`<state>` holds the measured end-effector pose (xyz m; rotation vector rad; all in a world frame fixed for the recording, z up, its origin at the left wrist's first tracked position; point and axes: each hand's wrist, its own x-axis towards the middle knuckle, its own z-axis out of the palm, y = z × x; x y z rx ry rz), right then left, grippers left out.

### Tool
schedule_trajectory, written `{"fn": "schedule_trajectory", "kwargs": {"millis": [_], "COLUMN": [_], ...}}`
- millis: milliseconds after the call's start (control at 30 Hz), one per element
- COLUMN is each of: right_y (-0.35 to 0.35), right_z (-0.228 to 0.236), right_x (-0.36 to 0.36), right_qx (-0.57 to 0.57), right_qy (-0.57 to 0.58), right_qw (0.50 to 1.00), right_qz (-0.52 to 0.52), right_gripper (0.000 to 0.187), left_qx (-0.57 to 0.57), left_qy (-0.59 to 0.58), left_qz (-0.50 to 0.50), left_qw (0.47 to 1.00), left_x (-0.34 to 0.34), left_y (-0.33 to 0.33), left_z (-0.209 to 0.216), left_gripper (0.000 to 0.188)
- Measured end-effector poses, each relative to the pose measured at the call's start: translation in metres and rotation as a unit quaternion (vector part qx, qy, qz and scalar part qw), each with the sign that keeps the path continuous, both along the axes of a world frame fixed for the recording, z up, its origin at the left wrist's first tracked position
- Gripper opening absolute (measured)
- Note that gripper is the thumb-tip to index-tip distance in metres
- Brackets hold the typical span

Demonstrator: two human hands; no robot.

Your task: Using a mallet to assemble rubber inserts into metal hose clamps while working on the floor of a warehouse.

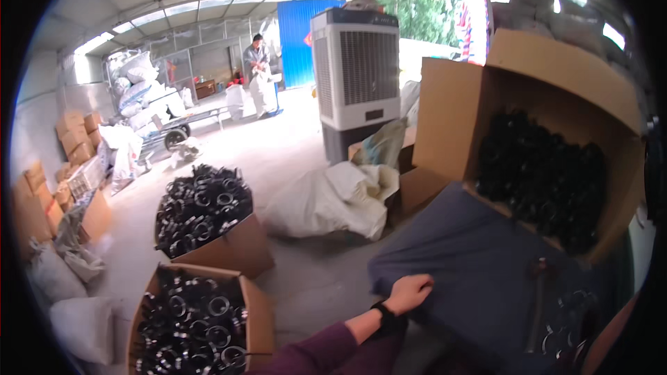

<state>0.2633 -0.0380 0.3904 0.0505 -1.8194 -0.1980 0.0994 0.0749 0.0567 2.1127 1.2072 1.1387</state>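
My left hand (408,294), with a purple sleeve and a black wristband, is at the near left part of a table covered in dark blue-grey cloth (451,250). Its fingers are curled in, and whatever they may hold is hidden. A purplish-brown shape, perhaps my right sleeve (613,333), shows at the lower right; no right hand can be made out. A blurred hammer-like tool (538,298) lies on the cloth, with several shiny metal rings (566,323) beside it. Behind them a tilted cardboard box (448,114) opens toward me, holding many black parts (542,173).
Two open cartons (226,250) (258,319) of black parts with metal rings stand on the left floor. Beyond the table are a white sack (333,201) and an air cooler (358,69). A person (258,73) stands farther back, near a cart (187,125) and piled sacks (139,90).
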Motion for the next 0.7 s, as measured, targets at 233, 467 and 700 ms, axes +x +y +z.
{"fn": "schedule_trajectory", "kwargs": {"millis": [233,467,700], "right_y": [-0.015,-0.016,-0.042], "right_z": [0.058,0.013,-0.055], "right_x": [0.038,0.045,0.054], "right_qx": [0.139,0.057,-0.11], "right_qy": [0.019,0.042,0.059], "right_qw": [0.987,0.996,0.986], "right_qz": [-0.076,-0.062,-0.113], "right_gripper": [0.045,0.043,0.042], "left_qx": [-0.012,0.003,-0.033], "left_qy": [0.013,0.009,-0.03], "left_qz": [0.011,0.024,0.069], "left_qw": [1.0,1.0,0.997], "left_x": [-0.009,-0.006,-0.006], "left_y": [-0.019,-0.016,0.002], "left_z": [-0.005,0.0,-0.005], "left_gripper": [0.018,0.018,0.013]}}
